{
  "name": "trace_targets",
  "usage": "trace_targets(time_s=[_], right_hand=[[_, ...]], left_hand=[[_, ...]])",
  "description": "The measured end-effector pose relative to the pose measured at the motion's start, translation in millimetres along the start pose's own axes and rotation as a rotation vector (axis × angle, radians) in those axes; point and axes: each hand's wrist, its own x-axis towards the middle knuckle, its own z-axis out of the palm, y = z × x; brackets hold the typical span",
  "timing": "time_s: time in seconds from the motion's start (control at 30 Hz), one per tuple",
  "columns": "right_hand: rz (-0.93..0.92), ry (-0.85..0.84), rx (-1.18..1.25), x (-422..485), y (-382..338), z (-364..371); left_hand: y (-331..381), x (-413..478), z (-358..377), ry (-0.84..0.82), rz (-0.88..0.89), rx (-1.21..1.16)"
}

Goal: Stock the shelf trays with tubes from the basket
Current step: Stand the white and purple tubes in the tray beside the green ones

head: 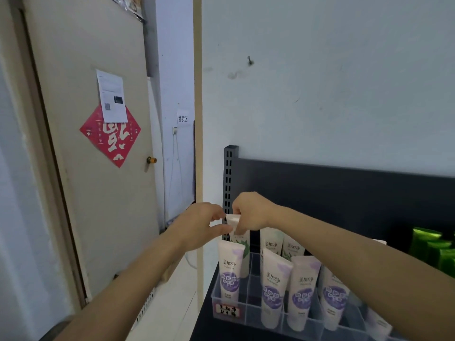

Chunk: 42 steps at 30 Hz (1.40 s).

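White tube [240,236] with green leaf print, crimped top pinched by left hand [204,223] and right hand [251,212], clear divided tray [248,313] holding upright purple-labelled tubes [272,289]

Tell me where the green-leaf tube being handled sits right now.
The green-leaf tube stands at the back left of the clear tray, behind a purple tube, its top pinched by both hands' fingers.

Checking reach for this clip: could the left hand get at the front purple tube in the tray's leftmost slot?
Probably yes. The left hand is just above the purple tube, whose top stands clear of the clear tray, but both hands pinch a green-leaf tube.
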Motion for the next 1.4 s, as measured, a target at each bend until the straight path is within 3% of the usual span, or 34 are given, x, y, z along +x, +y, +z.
trace_targets(time_s=[0.37,0.57,0.93,1.1,1.4], right_hand=[[-0.021,0.028,0.086,-18.8,16.3,-13.0],[0.032,-0.106,-0.034,-42.8,40.0,-14.5],[0.058,0.079,0.016,-35.8,46.7,10.2],[0.059,0.001,0.036,-36.3,48.3,5.9],[0.186,-0.089,0.057,-85.8,86.1,-37.1]], left_hand=[[2.3,20.8,11.1,-0.071,-0.023,-0.004],[3.4,31.2,23.5,-0.126,-0.005,-0.010],[-4.9,40.2,30.5,-0.080,-0.042,-0.060],[-2.7,42.1,21.7,-0.158,-0.025,-0.054],[37.7,46.0,10.3,-0.087,0.124,-0.120]])
